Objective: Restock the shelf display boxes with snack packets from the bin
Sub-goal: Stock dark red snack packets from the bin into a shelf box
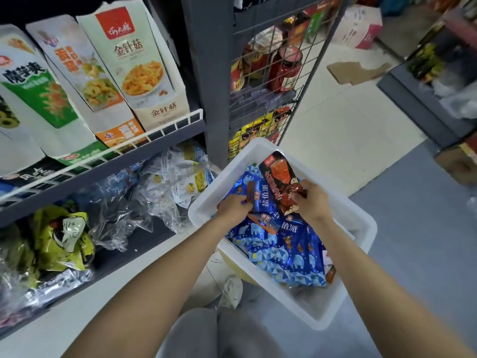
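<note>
A white plastic bin (358, 223) stands on the floor beside the shelf, filled with several blue snack packets (286, 251). My left hand (236, 206) reaches into the bin's left side and grips the edge of a blue packet (260, 197). My right hand (311, 200) holds a dark red-brown snack packet (280, 177) that rises above the blue ones. Tall display boxes stand on the upper shelf at the left: a cream one with yellow strips pictured (139, 68), an orange-trimmed one (85, 73) and a green one (33, 83).
A white wire rail (124, 143) fronts the upper shelf. Clear and yellow-green bags (62, 236) crowd the lower shelf. A wire grid panel (278, 73) with jars and yellow packets stands behind the bin. Flattened cardboard (356, 71) and boxes lie on the floor at the right.
</note>
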`<state>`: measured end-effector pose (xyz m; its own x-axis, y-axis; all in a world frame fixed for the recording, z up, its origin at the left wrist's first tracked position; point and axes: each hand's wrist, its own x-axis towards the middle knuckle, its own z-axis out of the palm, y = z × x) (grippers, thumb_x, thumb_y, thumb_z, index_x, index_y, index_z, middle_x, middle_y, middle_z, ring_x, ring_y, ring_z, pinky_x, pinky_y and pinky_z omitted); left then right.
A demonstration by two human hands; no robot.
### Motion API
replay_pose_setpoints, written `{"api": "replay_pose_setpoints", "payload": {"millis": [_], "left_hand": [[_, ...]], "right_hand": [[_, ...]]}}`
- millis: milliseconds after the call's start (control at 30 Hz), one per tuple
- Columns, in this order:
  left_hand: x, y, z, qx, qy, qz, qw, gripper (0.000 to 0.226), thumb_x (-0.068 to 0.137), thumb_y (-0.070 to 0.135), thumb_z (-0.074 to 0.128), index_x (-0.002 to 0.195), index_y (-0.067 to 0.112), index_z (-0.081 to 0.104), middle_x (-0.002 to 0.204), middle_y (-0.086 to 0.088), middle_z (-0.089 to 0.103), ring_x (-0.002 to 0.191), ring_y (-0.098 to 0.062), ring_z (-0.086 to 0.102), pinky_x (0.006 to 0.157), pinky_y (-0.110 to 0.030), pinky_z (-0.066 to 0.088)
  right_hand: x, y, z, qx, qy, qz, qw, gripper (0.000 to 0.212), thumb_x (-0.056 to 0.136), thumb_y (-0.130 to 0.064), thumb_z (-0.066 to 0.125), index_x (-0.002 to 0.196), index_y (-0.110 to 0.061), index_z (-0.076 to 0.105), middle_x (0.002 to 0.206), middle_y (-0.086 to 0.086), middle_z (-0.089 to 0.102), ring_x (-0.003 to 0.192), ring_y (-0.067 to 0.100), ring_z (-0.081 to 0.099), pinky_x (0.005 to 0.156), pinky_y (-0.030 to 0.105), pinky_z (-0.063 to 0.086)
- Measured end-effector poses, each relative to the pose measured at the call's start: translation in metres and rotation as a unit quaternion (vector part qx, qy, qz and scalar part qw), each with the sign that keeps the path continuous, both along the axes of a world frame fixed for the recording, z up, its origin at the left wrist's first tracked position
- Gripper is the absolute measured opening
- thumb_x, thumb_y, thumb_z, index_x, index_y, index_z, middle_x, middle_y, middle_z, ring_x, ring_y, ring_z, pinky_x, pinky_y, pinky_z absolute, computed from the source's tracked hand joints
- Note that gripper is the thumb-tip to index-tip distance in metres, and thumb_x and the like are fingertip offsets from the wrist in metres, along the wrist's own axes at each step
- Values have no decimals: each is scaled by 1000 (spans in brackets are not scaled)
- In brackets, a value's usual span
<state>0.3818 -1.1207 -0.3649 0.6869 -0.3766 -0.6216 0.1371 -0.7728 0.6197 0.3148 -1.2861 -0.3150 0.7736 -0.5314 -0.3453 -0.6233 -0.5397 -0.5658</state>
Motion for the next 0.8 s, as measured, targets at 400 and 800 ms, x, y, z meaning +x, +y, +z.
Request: {"api": "replay_pose_setpoints", "payload": {"millis": [400,800], "left_hand": [[8,114,150,-326,-173,215,904,21,92,-3,49,90,15,59,80,9,63,68,9,58,68,-11,45],[33,400,249,55,-482,191,853,91,68,50,76,142,17,36,142,4,38,133,-17,28,110,-28,21]], "right_hand": [[52,108,93,180,-91,187,961,22,83,-27,68,82,-5,65,80,15,69,78,31,65,72,41,50],[134,350,203,224,-299,272,887,20,90,-19,62,70,-12,61,62,1,64,59,15,57,60,35,45]]}}
